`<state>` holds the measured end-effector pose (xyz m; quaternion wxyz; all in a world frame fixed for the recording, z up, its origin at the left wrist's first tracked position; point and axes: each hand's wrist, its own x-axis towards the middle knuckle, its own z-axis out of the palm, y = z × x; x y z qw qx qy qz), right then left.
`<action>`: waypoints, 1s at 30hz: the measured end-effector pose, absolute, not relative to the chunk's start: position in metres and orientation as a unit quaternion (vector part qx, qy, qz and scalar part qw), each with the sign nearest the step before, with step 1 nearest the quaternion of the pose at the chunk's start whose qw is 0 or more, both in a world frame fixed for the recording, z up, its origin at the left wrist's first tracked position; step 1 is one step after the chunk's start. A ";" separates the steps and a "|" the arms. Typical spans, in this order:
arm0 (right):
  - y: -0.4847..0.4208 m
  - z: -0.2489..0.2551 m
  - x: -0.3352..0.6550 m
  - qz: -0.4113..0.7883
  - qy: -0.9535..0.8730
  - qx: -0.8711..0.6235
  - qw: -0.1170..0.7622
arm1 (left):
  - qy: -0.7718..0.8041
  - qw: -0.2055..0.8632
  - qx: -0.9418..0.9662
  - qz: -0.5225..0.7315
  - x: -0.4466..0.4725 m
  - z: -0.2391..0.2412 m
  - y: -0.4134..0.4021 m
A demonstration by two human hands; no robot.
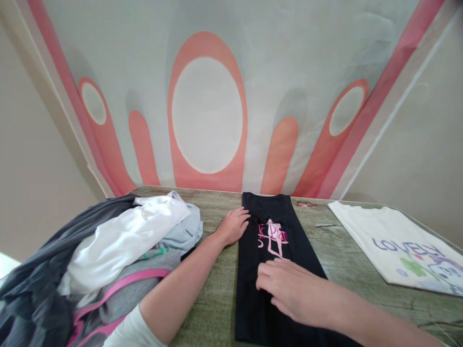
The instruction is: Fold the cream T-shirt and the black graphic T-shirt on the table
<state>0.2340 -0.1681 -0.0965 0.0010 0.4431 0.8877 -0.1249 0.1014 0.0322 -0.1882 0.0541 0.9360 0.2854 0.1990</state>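
A black shirt (pixel 249 289) with a pink and white print lies folded into a long strip on the wooden table (pixel 210 299). My left hand (pixel 234 225) rests at its left edge near the top, fingers stretched out over the cloth. Lower down, my right hand (pixel 291 291) is above the shirt just below the print. Its fingers bend loosely, with the thumb apart from them, and no cloth shows between them. Whether the right fingertips touch the fabric, I cannot tell. Part of the print and the shirt's lower right side are hidden by the right hand and forearm.
To the left is a heap of loose clothes, with a white garment (pixel 123 236), a dark grey one (pixel 39 279) and a grey one with pink trim (pixel 130 294). A folded white shirt (pixel 365 231) lettered "LOVELY" lies at right. Behind the table stands a patterned backdrop (pixel 304 48).
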 end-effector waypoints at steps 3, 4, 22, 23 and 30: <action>-0.166 -0.107 0.228 -0.114 0.914 0.389 -0.003 | 0.266 0.060 0.941 0.199 0.103 -0.187 0.032; -0.166 -0.110 0.226 -0.107 0.922 0.372 -0.002 | 0.263 0.061 0.944 0.192 0.103 -0.187 0.032; -0.154 -0.110 0.235 -0.321 0.906 0.271 -0.053 | 0.271 0.062 0.949 0.146 0.102 -0.193 0.037; -0.151 -0.109 0.236 -0.318 0.898 0.293 -0.081 | 0.267 0.062 0.950 0.150 0.102 -0.193 0.037; -0.147 -0.121 0.238 -0.276 0.846 0.457 -0.023 | 0.253 0.059 0.949 0.177 0.101 -0.193 0.038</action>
